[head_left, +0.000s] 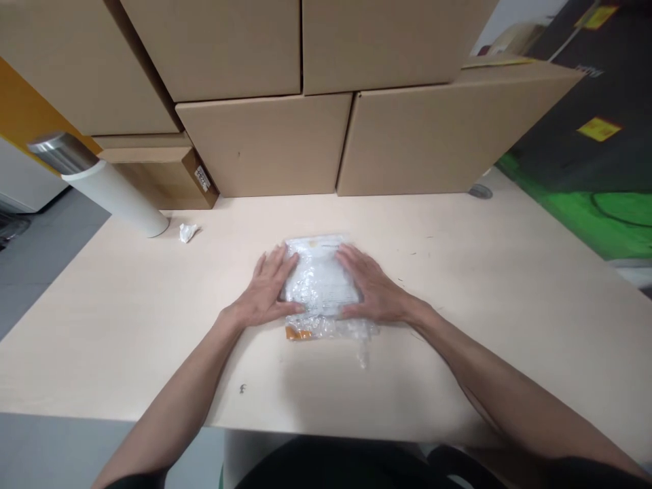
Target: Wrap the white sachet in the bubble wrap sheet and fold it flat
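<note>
A flat white package in clear bubble wrap (323, 278) lies on the table in front of me. Loose wrap bunches at its near edge, with a strip of brown tape at the near left corner. My left hand (265, 288) rests against the package's left side, fingers spread and thumb on its near left part. Along the right side lies my right hand (374, 288), its fingers stretched out and touching the wrap. Neither hand is closed round the package. What is inside the wrap cannot be made out clearly.
Large cardboard boxes (265, 146) stand stacked along the table's back edge. At the left are a smaller carton (153, 176), a white bottle with a metal cap (117, 197) and a crumpled white scrap (188, 232). A small dark round object (480, 191) sits back right.
</note>
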Demonstrator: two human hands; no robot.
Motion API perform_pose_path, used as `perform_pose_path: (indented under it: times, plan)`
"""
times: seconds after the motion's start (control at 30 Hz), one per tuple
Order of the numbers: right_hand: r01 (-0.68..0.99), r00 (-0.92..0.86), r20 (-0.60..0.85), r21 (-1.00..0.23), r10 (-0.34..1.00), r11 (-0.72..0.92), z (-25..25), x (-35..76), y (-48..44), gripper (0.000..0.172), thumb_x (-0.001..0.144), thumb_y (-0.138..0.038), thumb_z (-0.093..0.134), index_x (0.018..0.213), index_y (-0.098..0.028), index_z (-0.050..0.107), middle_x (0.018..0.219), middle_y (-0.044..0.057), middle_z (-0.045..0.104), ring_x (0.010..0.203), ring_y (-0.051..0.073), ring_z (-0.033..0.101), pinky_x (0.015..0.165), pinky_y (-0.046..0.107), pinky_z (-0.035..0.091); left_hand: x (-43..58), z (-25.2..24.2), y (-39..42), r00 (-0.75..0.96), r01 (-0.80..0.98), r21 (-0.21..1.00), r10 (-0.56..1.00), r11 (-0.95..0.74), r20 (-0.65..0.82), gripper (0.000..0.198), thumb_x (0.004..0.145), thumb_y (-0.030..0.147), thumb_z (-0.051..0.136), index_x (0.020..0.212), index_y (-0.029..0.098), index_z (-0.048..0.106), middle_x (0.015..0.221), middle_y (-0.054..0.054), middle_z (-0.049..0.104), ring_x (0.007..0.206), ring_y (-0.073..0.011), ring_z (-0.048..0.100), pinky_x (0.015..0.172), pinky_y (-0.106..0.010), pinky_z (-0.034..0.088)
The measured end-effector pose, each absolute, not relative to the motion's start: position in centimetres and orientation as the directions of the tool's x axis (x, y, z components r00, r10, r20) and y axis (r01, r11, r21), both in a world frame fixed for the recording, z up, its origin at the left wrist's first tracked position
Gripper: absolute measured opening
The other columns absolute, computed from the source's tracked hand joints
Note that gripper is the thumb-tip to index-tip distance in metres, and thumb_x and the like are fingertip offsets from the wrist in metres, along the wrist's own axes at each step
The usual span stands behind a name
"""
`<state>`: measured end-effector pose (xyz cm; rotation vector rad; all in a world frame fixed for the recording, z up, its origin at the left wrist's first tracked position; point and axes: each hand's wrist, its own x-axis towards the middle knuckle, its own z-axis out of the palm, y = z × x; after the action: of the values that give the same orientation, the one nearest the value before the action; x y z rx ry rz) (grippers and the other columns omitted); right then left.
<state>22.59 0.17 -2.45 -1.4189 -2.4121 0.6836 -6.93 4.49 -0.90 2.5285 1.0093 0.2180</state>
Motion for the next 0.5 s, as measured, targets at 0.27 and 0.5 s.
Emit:
perform_pose_path:
  times: [0.27,0.5]
  plan:
    - [0.774,-0.474,-0.052,-0.5,0.879,0.388,-2.03,22.87,0.63,0.121,0.071,-0.083,0.058,0.159,-0.029,-0.004,0.168,0.01,0.0,0.152,0.04,0.001,0.121,0.06,0.004,-6.78,-1.2,5.14,0.671,0.677,0.385,0.741,-0.627,0.029,0.124,0.068,0.083,0.06,0.16,0.024,0.001,0.166,-0.015,0.013,0.152,-0.0408,0.004,0.12,-0.06,-0.007]
    - [0.796,-0.433,-0.058,-0.494,0.9,0.351,-2.17,22.13,0.52,0.123,0.069,-0.081,0.062,0.159,-0.029,-0.004,0.167,0.011,0.005,0.153,0.037,0.006,0.121,0.059,0.006,-6.8,-1.05,5.38,0.646,0.714,0.374,0.763,-0.592,-0.026,0.122,0.066,0.085,0.059,0.16,0.03,0.003,0.167,-0.009,0.008,0.152,-0.0416,-0.001,0.118,-0.063,-0.01]
